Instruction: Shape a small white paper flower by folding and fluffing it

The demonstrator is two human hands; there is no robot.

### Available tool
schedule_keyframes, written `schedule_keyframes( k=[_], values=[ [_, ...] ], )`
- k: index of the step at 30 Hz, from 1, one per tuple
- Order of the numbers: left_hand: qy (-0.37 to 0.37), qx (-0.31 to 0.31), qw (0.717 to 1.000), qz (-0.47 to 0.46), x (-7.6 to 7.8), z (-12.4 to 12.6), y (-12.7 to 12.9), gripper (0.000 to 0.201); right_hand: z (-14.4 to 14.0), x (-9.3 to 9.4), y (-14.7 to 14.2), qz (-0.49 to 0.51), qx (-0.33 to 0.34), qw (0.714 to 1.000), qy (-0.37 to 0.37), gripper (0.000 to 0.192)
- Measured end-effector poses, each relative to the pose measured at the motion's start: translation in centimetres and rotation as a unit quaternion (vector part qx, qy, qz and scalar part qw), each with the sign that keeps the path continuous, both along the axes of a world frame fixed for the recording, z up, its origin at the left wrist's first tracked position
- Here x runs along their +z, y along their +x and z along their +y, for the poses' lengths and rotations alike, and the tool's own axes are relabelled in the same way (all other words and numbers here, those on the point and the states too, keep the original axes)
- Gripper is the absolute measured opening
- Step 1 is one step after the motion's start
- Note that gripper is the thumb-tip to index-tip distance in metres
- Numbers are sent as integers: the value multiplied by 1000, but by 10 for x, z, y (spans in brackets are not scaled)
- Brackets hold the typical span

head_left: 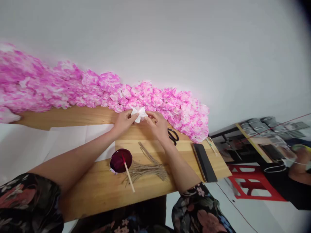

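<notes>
Between my two hands is a small white paper flower, its folds fanned out. My left hand pinches its left side between thumb and fingers. On the other side my right hand has its fingertips closed at the flower's right edge. Just behind lies a long heap of pink and white paper flowers. Below my hands stands a bowl of dark red liquid, with a wooden stick resting in it. Thin brown twine strands lie beside the bowl.
White paper sheets cover the table's left part. Black-handled scissors lie partly behind my right wrist. A dark phone sits near the wooden table's right end. Beyond are a red stool and another person's arm.
</notes>
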State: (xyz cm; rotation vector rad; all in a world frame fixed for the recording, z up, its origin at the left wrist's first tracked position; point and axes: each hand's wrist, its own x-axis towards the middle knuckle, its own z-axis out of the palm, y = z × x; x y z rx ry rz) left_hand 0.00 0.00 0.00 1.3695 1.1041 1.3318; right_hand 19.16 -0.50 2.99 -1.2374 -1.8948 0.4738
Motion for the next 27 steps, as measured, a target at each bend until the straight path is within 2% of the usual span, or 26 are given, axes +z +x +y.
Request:
schedule_keyframes(
  k=[8,18,27],
  values=[
    [-6,-16,1000,-4,2,-1,1,52,-3,-9,-8,86,-16,996,-33,23],
    [-13,-38,999,-22,6,-3,-2,52,-6,-9,-12,95,-33,994,-51,23],
    [-22,-3,999,-24,3,1,-5,52,-8,-5,-12,60,-1,997,-48,20]
  ],
)
